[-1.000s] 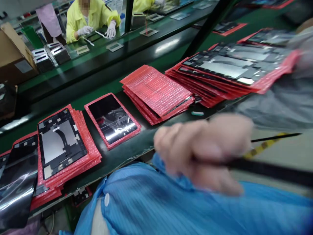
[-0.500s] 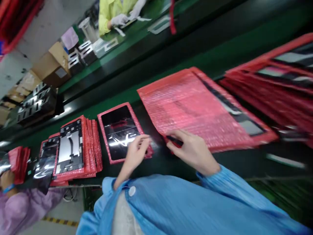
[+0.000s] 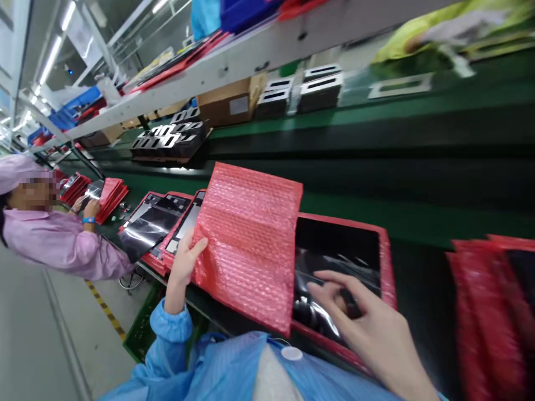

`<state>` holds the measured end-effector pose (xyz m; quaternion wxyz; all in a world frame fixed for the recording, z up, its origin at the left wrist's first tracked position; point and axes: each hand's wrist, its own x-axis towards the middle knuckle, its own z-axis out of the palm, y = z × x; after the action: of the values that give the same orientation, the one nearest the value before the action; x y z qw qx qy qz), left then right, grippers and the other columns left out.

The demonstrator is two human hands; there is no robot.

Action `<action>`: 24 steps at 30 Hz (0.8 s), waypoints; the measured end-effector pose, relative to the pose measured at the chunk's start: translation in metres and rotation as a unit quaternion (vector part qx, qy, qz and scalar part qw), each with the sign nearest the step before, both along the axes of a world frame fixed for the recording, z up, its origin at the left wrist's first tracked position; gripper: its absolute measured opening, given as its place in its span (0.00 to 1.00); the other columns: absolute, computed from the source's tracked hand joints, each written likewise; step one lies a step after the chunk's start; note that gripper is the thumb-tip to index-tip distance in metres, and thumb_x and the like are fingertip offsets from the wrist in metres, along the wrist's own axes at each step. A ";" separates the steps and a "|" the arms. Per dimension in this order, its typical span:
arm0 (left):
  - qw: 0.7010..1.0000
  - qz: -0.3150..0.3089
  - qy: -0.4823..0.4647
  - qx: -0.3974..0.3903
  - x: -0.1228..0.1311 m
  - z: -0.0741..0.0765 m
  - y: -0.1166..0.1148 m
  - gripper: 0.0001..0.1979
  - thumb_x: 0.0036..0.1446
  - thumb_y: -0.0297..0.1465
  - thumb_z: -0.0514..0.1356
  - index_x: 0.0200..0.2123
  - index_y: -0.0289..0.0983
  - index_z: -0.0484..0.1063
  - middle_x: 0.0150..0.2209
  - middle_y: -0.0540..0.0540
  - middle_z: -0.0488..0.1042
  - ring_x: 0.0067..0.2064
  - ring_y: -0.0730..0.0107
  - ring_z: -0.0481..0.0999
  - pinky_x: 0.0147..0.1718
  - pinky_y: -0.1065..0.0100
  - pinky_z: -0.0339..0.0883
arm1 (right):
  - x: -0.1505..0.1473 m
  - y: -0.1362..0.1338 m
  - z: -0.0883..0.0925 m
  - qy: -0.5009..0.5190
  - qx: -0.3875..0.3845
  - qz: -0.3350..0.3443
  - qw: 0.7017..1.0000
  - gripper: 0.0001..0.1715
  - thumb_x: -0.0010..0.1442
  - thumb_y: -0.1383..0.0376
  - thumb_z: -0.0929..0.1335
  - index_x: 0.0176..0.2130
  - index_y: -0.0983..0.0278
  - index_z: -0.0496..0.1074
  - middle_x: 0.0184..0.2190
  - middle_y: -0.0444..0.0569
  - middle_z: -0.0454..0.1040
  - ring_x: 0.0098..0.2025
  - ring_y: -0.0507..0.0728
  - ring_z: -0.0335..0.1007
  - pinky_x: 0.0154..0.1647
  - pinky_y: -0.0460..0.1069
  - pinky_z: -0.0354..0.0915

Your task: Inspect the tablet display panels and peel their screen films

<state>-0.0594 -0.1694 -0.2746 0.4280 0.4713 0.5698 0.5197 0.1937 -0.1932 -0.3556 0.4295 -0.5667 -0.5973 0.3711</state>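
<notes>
My left hand (image 3: 184, 267) grips the left edge of a red bubble-wrap pouch (image 3: 251, 239), thumb on its near face. The pouch is raised and tilted, covering part of the pile behind it. To its right, a glossy black screen panel (image 3: 338, 239) lies on red bubble wrap (image 3: 388, 267). My right hand (image 3: 363, 323) is over the panel's near right part, fingers curled around a small black tool (image 3: 350, 303), its kind unclear. I cannot tell whether the right fingertips touch the panel.
More panels on red bubble wrap (image 3: 152, 223) lie to the left. Red pouches (image 3: 485, 312) are stacked at the right. A co-worker in a pink smock (image 3: 62, 239) works at the far left. Across the bench are a cardboard box (image 3: 225, 103) and dark trays (image 3: 171, 139); a yellow sleeve (image 3: 422, 33) shows behind.
The view has swung left. My left hand, empty before, now holds up a red bubble-wrap pouch. My right hand has moved from the large pouch to over the black panel, still holding the black tool.
</notes>
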 end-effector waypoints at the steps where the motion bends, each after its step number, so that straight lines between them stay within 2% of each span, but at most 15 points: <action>1: 1.000 0.003 -0.007 -0.007 -0.017 0.001 -0.002 0.19 0.48 0.38 0.64 0.43 0.36 0.73 0.45 0.43 0.76 0.48 0.58 0.73 0.52 0.60 0.61 | -0.012 0.008 0.001 0.024 -0.057 -0.015 0.998 0.30 0.51 0.44 0.67 0.40 0.65 0.71 0.25 0.47 0.70 0.20 0.51 0.61 0.20 0.45 0.58; 2: 1.000 0.003 -0.012 -0.013 -0.029 0.000 -0.003 0.19 0.46 0.38 0.65 0.42 0.36 0.74 0.43 0.43 0.77 0.47 0.58 0.74 0.51 0.60 0.63 | -0.026 0.014 0.002 0.067 -0.121 -0.010 0.990 0.33 0.47 0.41 0.68 0.39 0.66 0.71 0.22 0.46 0.68 0.19 0.50 0.59 0.19 0.45 0.55; 4: 1.000 0.005 -0.018 -0.022 -0.047 -0.005 -0.002 0.19 0.43 0.38 0.67 0.38 0.35 0.76 0.40 0.43 0.78 0.42 0.59 0.75 0.47 0.61 0.65 | -0.055 0.025 0.007 0.170 -0.233 0.039 0.957 0.36 0.42 0.40 0.71 0.36 0.66 0.68 0.16 0.40 0.60 0.16 0.48 0.52 0.16 0.43 0.48; 6: 0.999 0.013 -0.019 -0.025 -0.060 -0.010 0.001 0.17 0.41 0.38 0.68 0.35 0.34 0.77 0.36 0.44 0.79 0.38 0.61 0.76 0.42 0.62 0.67 | -0.083 0.029 0.013 0.241 -0.291 0.073 0.923 0.36 0.37 0.41 0.74 0.32 0.65 0.64 0.14 0.37 0.54 0.15 0.45 0.47 0.15 0.42 0.44; 9: 0.997 0.071 -0.015 -0.014 -0.097 -0.012 -0.001 0.16 0.39 0.36 0.70 0.31 0.33 0.76 0.32 0.44 0.78 0.34 0.63 0.75 0.37 0.65 0.67 | -0.109 0.032 0.023 0.253 -0.288 0.061 0.922 0.37 0.30 0.44 0.77 0.29 0.66 0.64 0.18 0.40 0.60 0.17 0.45 0.50 0.15 0.42 0.47; 11: 0.986 0.163 -0.018 0.010 -0.140 -0.013 -0.010 0.16 0.44 0.38 0.67 0.34 0.34 0.75 0.33 0.44 0.77 0.34 0.67 0.74 0.34 0.68 0.66 | -0.118 0.037 0.028 0.250 -0.278 0.049 0.926 0.35 0.29 0.48 0.78 0.31 0.66 0.66 0.19 0.42 0.63 0.17 0.45 0.50 0.14 0.43 0.46; 13: 0.958 0.283 -0.026 0.030 -0.190 -0.018 -0.024 0.14 0.54 0.41 0.59 0.38 0.36 0.72 0.33 0.48 0.75 0.33 0.73 0.73 0.32 0.72 0.64 | -0.125 0.047 0.031 0.244 -0.268 0.040 0.931 0.31 0.32 0.51 0.77 0.31 0.65 0.66 0.18 0.41 0.61 0.16 0.45 0.46 0.13 0.43 0.43; 15: 0.935 0.354 -0.039 0.004 -0.236 -0.030 -0.036 0.11 0.58 0.38 0.56 0.38 0.36 0.70 0.30 0.51 0.71 0.29 0.77 0.70 0.30 0.74 0.63 | -0.134 0.061 0.034 0.235 -0.262 0.034 0.935 0.27 0.35 0.52 0.77 0.28 0.63 0.65 0.16 0.39 0.58 0.15 0.45 0.43 0.13 0.43 0.41; 16: 0.928 0.369 -0.047 -0.021 -0.254 -0.038 -0.039 0.10 0.59 0.36 0.56 0.37 0.35 0.69 0.29 0.51 0.70 0.28 0.77 0.70 0.29 0.73 0.63 | -0.139 0.068 0.035 0.228 -0.263 0.035 0.937 0.26 0.36 0.52 0.76 0.26 0.63 0.63 0.15 0.39 0.57 0.14 0.45 0.43 0.13 0.43 0.40; 18: 0.926 0.364 -0.068 -0.076 -0.274 -0.056 -0.040 0.09 0.60 0.34 0.57 0.36 0.33 0.69 0.30 0.50 0.70 0.28 0.76 0.70 0.28 0.71 0.66 | -0.150 0.080 0.038 0.209 -0.272 0.054 0.938 0.27 0.37 0.53 0.76 0.19 0.63 0.57 0.11 0.38 0.52 0.13 0.44 0.42 0.13 0.43 0.41; 21: 0.934 0.316 -0.094 -0.134 -0.279 -0.079 -0.030 0.10 0.60 0.34 0.58 0.37 0.32 0.70 0.33 0.48 0.72 0.30 0.74 0.72 0.30 0.68 0.70 | -0.166 0.094 0.043 0.177 -0.294 0.106 0.933 0.32 0.41 0.54 0.75 0.14 0.62 0.50 0.07 0.39 0.47 0.12 0.45 0.44 0.13 0.43 0.46; 24: 0.938 0.297 -0.098 -0.151 -0.274 -0.086 -0.017 0.10 0.59 0.34 0.59 0.38 0.32 0.71 0.33 0.48 0.73 0.30 0.74 0.72 0.29 0.68 0.70 | -0.178 0.102 0.050 0.153 -0.313 0.131 0.928 0.30 0.46 0.57 0.73 0.15 0.62 0.50 0.06 0.38 0.47 0.10 0.45 0.42 0.12 0.43 0.44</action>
<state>-0.3331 -0.1863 -0.3604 0.3741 0.1575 0.7109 0.5743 0.0159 -0.0916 -0.3056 0.2638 -0.5251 -0.4472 0.6743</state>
